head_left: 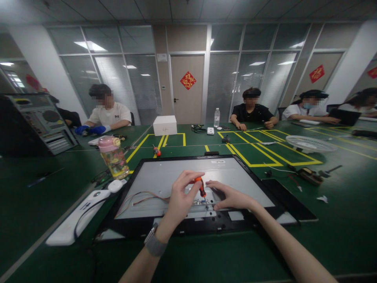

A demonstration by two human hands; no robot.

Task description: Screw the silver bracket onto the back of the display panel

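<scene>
I am working with two bare hands, my left hand (181,194) and my right hand (231,197). Two screwdrivers are showing: one orange-handled screwdriver (201,187) pinched in my left fingers, one red-handled screwdriver (157,151) lying at eleven o'clock. One black-framed flat grey display panel (165,177) is lying under my hands. Two bottles are standing: one pink-lidded clear plastic bottle (113,157) at ten o'clock, one slim clear water bottle (216,117) at twelve. One white cardboard box (165,125) is sitting at eleven o'clock, one round white wire fan grille (308,143) at two. Four other people are sitting: one person in blue gloves (107,114) at ten o'clock, one person in a black shirt (251,113) at one, two more at two.
</scene>
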